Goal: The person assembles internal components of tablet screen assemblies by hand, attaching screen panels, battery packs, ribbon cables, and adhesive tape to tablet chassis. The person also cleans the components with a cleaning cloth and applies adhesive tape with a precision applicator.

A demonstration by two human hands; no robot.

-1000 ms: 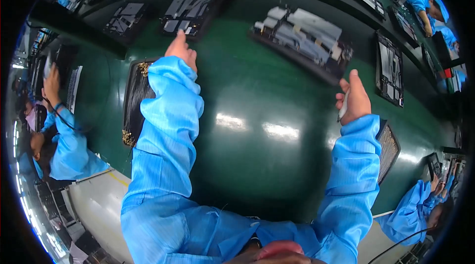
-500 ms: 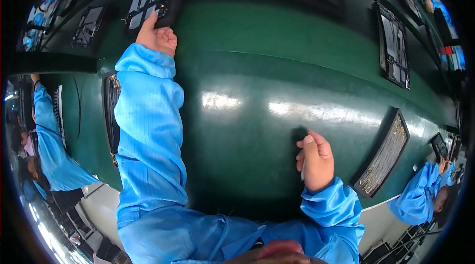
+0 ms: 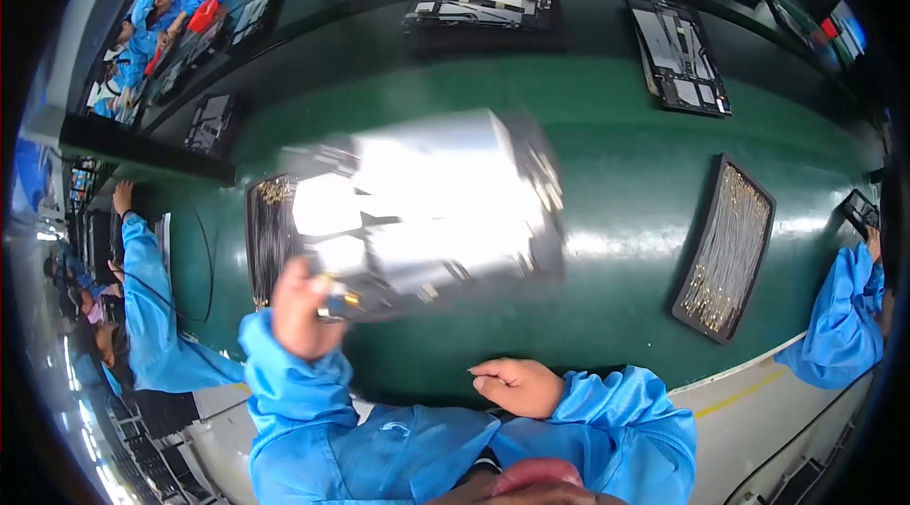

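Observation:
My left hand (image 3: 305, 317) grips one corner of an opened tablet (image 3: 436, 211), its silvery inside turned up. The tablet is tilted above the green table (image 3: 607, 315) and smeared by motion. Close to my body, by the table's near edge, my right hand (image 3: 519, 387) is closed with its fingers curled together. Whatever it may hold is hidden. Partly behind the tablet, on the left, is a black tray (image 3: 250, 240) of thin dark cables with gold ends. A second black tray (image 3: 701, 329) of similar grey cables lies on the right.
More opened tablets (image 3: 483, 3) lie along the far side, another tablet (image 3: 678, 55) at far right. A dark bar (image 3: 142, 147) juts in from the left. Co-workers in blue sleeves sit at left (image 3: 156, 306) and right (image 3: 844, 334); others work across the line.
My left hand has drawn back from the far left, bringing the tablet over the near table. My right hand has moved back toward my body and turned leftward. The view has shifted.

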